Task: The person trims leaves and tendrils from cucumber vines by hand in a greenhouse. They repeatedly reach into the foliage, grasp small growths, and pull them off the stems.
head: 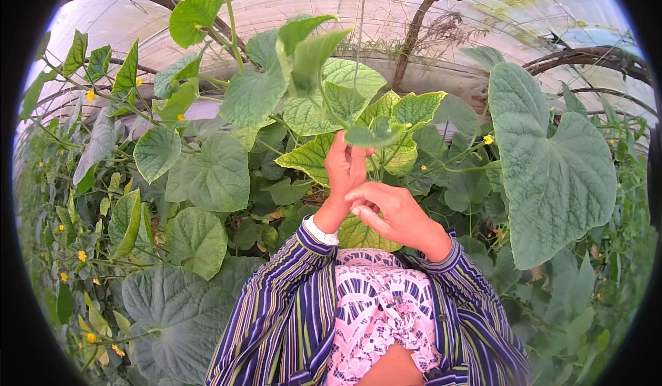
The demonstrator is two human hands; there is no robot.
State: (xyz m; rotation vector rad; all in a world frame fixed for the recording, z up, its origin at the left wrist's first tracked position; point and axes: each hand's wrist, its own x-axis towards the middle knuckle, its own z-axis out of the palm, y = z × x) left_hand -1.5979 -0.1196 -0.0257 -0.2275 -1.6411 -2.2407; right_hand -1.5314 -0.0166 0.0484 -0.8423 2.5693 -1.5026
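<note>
My left hand [347,166] is raised in the middle of the view, its fingers around the stem of a leafy vine shoot [331,109] that looks like cucumber. The shoot's upper leaves are blurred. My right hand [390,213] is just below and to the right, fingers bent, its fingertips at my left wrist; whether it holds anything small is not plain. A thin vertical string [360,34] comes down from above, behind the shoot's leaves. Yellow-edged leaves [419,109] spread behind and to the right of my left hand.
A large leaf [556,163] stands close on the right. Dense vines with yellow flowers [82,255] fill the left side, and a broad leaf [173,319] lies low there. Behind the plants are curved poles [414,29] under plastic sheeting [305,1]. Another vine stem [232,24] rises at the upper left.
</note>
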